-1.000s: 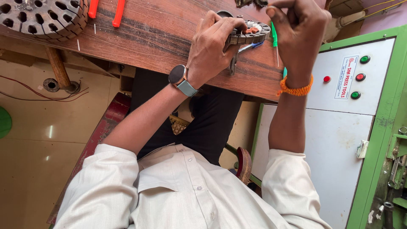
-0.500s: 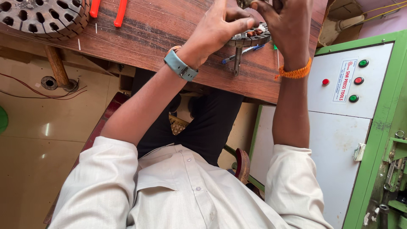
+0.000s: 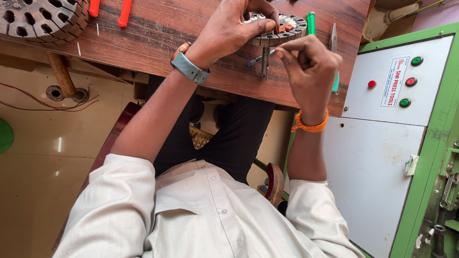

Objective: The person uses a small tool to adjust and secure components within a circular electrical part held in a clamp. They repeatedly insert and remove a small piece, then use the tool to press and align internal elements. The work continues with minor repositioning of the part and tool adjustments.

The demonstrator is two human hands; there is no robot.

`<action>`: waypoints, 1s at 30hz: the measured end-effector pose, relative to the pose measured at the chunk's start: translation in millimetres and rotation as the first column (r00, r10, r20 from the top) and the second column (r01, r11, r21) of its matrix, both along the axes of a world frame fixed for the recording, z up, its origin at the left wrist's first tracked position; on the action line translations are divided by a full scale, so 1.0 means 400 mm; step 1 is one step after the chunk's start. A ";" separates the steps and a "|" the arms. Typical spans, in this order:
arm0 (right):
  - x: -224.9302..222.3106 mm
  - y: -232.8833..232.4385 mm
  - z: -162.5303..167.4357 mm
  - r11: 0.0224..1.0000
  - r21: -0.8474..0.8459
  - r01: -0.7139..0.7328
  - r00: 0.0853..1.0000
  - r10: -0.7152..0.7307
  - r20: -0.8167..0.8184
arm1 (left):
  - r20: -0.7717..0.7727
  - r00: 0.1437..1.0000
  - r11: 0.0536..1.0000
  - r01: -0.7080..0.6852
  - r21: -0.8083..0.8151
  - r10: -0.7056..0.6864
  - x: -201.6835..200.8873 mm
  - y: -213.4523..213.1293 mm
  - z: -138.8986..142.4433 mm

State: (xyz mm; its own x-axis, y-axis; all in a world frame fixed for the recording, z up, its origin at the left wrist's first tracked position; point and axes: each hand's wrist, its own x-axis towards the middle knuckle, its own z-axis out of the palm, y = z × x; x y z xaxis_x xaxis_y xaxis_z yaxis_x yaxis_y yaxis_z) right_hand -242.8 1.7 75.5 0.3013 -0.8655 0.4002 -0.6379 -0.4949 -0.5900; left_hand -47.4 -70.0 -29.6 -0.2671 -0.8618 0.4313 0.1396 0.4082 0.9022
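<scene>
The left hand (image 3: 229, 31) lay over the stator (image 3: 279, 29), a round, slotted metal core with copper-coloured winding inside, which rested on the far part of the wooden table (image 3: 158, 43). The fingers (image 3: 260, 26) of this hand were curled around the rim and pressed on it, probably to keep the part from turning. A watch (image 3: 190, 67) with a pale blue strap sat on that wrist.

The right hand (image 3: 311, 71) hovered just beside the stator, on the near side. Its fingers (image 3: 289, 48) were pinched close together, as if they held something very thin, such as a wire, but the thing itself was too small to see. An orange thread band (image 3: 311, 126) was around this wrist.

A short metal shaft (image 3: 264, 67) stuck out of the stator towards the person. A green-handled tool (image 3: 311, 21) and pliers (image 3: 333, 40) lay near the right hand, within easy reach. Two orange handles (image 3: 110, 9) and a bigger slotted core (image 3: 40, 19) lay well apart, to the left. A grey and green machine cabinet (image 3: 397, 119) with coloured buttons stood beside the table.
</scene>
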 end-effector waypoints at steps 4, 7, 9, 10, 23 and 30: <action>0.001 0.016 -0.057 0.999 0.043 0.020 1.000 -0.021 0.022 | -0.039 0.999 0.996 -0.008 -0.090 0.005 -0.001 0.000 0.017; 0.007 0.030 -0.104 0.992 0.113 0.060 0.998 -0.063 0.021 | 0.066 0.979 0.977 -0.184 -0.109 0.192 -0.008 0.035 0.055; 0.001 0.045 -0.125 0.980 0.159 0.122 0.990 -0.130 0.046 | 0.136 0.934 0.935 -0.306 -0.181 0.332 -0.021 0.082 0.078; -0.006 0.049 -0.130 0.979 0.156 0.132 0.987 -0.144 0.066 | 0.140 0.914 0.908 -0.342 -0.243 0.382 -0.027 0.110 0.086; -0.109 0.033 -0.042 0.988 -0.082 0.134 0.991 -0.132 0.025 | 0.226 0.786 0.788 -0.460 -0.409 0.576 -0.066 0.136 0.030; -0.051 -0.051 0.012 0.988 -0.152 -0.020 0.996 0.007 -0.091 | 0.218 0.795 0.797 -0.462 -0.389 0.566 -0.064 0.138 0.035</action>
State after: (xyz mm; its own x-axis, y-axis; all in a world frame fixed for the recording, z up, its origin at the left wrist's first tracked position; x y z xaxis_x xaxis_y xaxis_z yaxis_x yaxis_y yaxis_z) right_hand -263.3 -18.7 80.4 0.3531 -0.7922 0.4978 -0.6774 -0.5835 -0.4480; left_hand -72.8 -14.7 -15.7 0.0155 -0.7483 0.6632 -0.4329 0.5928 0.6791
